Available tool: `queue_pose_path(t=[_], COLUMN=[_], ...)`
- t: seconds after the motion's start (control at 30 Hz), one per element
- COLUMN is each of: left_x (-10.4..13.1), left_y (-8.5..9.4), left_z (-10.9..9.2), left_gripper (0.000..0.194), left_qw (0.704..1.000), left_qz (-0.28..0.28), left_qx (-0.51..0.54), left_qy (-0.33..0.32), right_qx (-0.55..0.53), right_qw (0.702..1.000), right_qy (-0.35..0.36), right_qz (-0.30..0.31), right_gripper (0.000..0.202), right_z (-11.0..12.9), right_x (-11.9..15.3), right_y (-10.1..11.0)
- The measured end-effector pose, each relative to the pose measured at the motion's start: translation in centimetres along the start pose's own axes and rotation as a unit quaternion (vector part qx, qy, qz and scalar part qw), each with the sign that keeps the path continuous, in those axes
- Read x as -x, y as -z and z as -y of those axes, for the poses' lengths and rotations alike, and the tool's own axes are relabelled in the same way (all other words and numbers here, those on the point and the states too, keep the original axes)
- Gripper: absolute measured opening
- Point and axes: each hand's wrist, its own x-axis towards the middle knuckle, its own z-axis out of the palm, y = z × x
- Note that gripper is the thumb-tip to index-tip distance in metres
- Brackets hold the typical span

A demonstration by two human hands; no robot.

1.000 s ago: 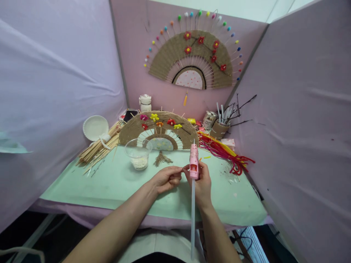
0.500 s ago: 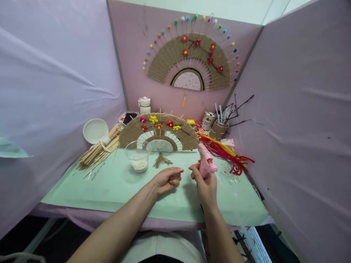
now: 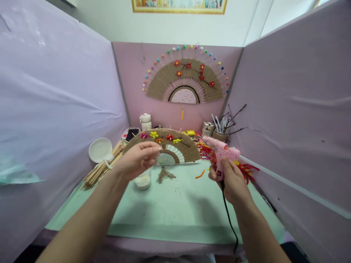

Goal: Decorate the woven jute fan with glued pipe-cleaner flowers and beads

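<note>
My right hand [image 3: 231, 179] is wrapped round the handle of a pink glue gun [image 3: 222, 151], raised over the right side of the table. Its nozzle points away to the left, and a long translucent glue stick [image 3: 287, 184] sticks out behind. A black cord [image 3: 228, 212] hangs from the handle. Held up in front of the smaller fan [image 3: 189, 149], my left hand [image 3: 139, 157] has its fingertips pinched together; something tiny and pale may be between them. That fan leans at the back, with coloured flowers on brown twine. Below my left hand, a clear cup [image 3: 144, 181] of small white pieces is partly covered.
Bundled sticks [image 3: 101, 166] and a white plate [image 3: 100, 150] lie left. Behind stand a white bottle [image 3: 145, 122], a can [image 3: 207, 129] and a holder with twigs [image 3: 220, 136]. An orange piece [image 3: 200, 174] lies mid-table. A larger fan [image 3: 164, 82] hangs on the back panel.
Both hands have risen and moved apart, the left one toward the small fan, the right one rightward with the glue gun. The view has tilted upward.
</note>
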Motion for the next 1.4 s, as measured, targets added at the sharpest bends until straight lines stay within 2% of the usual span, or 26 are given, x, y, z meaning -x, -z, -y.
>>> queue_pose_path(t=[0.1, 0.2, 0.3, 0.37, 0.53, 0.67, 0.8, 1.0, 1.2, 1.4], left_x=[-1.5, -3.5, -6.0, -7.8, -11.6, -13.1, -13.4, -13.7, -13.6, -13.3], left_y=[1.4, 2.9, 4.1, 4.7, 5.7, 6.2, 6.7, 8.1, 8.7, 9.1], left_z=[-3.9, -6.8, -8.5, -9.0, -8.2, -7.3, -7.0, -6.1, -5.0, -4.9], left_gripper=[0.025, 0.023, 0.021, 0.022, 0.029, 0.028, 0.026, 0.023, 0.022, 0.019], left_qw=[0.997, 0.986, 0.970, 0.964, 0.952, 0.939, 0.917, 0.898, 0.883, 0.877], left_qz=[-0.030, -0.067, -0.096, -0.097, -0.054, -0.032, -0.006, -0.003, -0.030, -0.042], left_qx=[-0.063, -0.107, -0.154, -0.192, -0.261, -0.295, -0.347, -0.395, -0.416, -0.411], left_qy=[-0.037, -0.109, -0.162, -0.158, -0.148, -0.173, -0.194, -0.195, -0.214, -0.247], right_qx=[0.044, 0.065, 0.080, 0.102, 0.187, 0.256, 0.291, 0.355, 0.399, 0.424], right_qw=[0.999, 0.997, 0.992, 0.987, 0.968, 0.946, 0.934, 0.908, 0.884, 0.872], right_qy=[0.009, 0.006, -0.007, -0.009, 0.001, -0.002, -0.019, -0.031, -0.030, -0.025], right_qz=[0.017, 0.045, 0.097, 0.126, 0.169, 0.200, 0.209, 0.220, 0.240, 0.243], right_gripper=[0.048, 0.049, 0.050, 0.052, 0.052, 0.053, 0.054, 0.058, 0.062, 0.062], right_z=[1.0, 2.0, 3.0, 3.4, 4.1, 4.8, 5.5, 6.3, 6.1, 5.9], right_x=[-1.7, -3.1, -4.4, -5.4, -8.3, -10.0, -10.7, -11.2, -11.9, -12.5], right_y=[-0.3, -1.2, -2.5, -3.6, -5.9, -7.4, -8.5, -9.9, -9.9, -10.0])
